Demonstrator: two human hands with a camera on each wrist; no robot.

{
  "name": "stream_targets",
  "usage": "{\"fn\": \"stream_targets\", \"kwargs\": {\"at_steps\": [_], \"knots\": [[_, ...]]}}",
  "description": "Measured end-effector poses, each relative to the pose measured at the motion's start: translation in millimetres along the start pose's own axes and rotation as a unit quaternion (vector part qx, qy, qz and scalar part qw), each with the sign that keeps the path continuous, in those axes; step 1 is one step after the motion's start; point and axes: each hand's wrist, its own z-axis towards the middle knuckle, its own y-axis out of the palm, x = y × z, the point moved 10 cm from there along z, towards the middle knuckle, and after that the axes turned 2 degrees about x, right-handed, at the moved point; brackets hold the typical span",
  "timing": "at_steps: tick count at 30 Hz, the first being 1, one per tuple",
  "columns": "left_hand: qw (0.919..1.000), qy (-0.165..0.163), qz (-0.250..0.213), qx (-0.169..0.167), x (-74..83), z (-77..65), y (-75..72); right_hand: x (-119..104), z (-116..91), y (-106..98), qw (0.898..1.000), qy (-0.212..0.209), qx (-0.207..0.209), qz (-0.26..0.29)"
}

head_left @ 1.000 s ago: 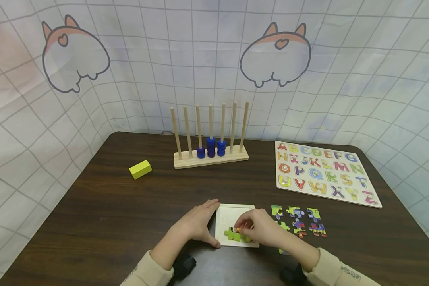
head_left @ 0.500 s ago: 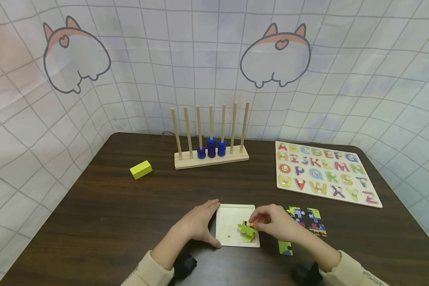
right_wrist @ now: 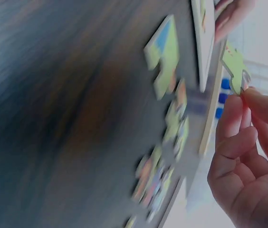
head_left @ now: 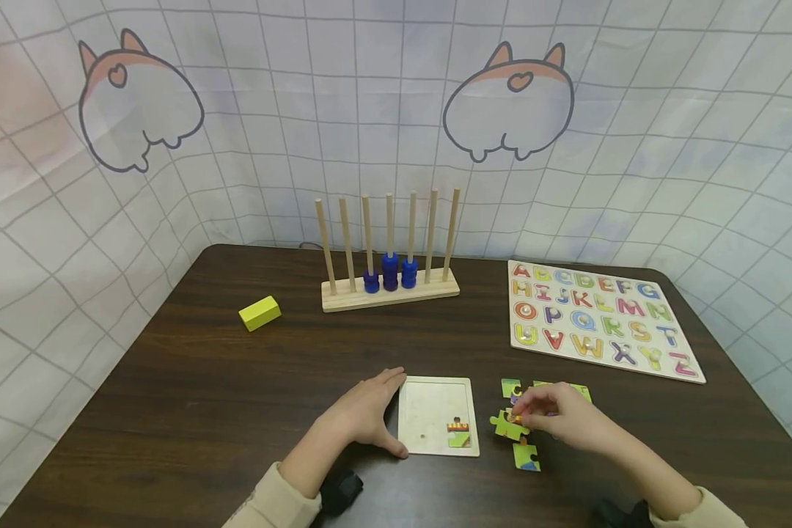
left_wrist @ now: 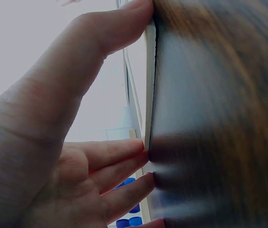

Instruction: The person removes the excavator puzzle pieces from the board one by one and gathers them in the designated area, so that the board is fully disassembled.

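Pinched between the thumb and fingers of my right hand (head_left: pixel 564 416) is a green jigsaw puzzle piece (head_left: pixel 507 427), also raised above the table in the right wrist view. It is just right of a square pale wooden puzzle tray (head_left: pixel 429 396), over loose puzzle pieces (head_left: pixel 526 458) that the hand partly covers. In the tray's near right corner lie joined puzzle pieces (head_left: pixel 458 438), green with a red and yellow band. My left hand (head_left: pixel 364 411) spans the tray's left side with fingers nearly straight, thumb at the near corner and fingertips (left_wrist: pixel 141 144) at the far one.
A wooden peg stand (head_left: pixel 391 295) with blue rings on three pegs stands at the back. A yellow block (head_left: pixel 260 314) lies to the left. On the right is an alphabet board (head_left: pixel 600 323) with knobbed letters. A patterned cloth (head_left: pixel 383 110) hangs behind the dark table (head_left: pixel 237 411).
My right hand has lifted the green puzzle piece off the tray's lower part and carried it right, over the loose pieces. The joined pieces in the corner are uncovered. The left hand stays still.
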Motion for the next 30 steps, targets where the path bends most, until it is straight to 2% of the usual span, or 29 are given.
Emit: {"fn": "stream_targets", "kwargs": {"at_steps": [7, 13, 20, 30], "knots": [[1.0000, 0.000, 0.001, -0.001, -0.5, 0.1, 1.0, 19, -23, -17, 1.000, -0.008, 0.000, 0.002], [1.0000, -0.002, -0.001, -0.002, -1.0, -0.5, 0.8, 32, -37, -22, 0.999, -0.018, -0.033, 0.012], [1.0000, 0.003, 0.000, 0.001, 0.7, -0.6, -0.4, 47, -43, -19, 0.998, -0.004, -0.064, 0.028], [1.0000, -0.003, -0.001, -0.001, -0.4, 0.2, 1.1, 52, -41, -18, 0.999, 0.013, -0.051, 0.004]]}}
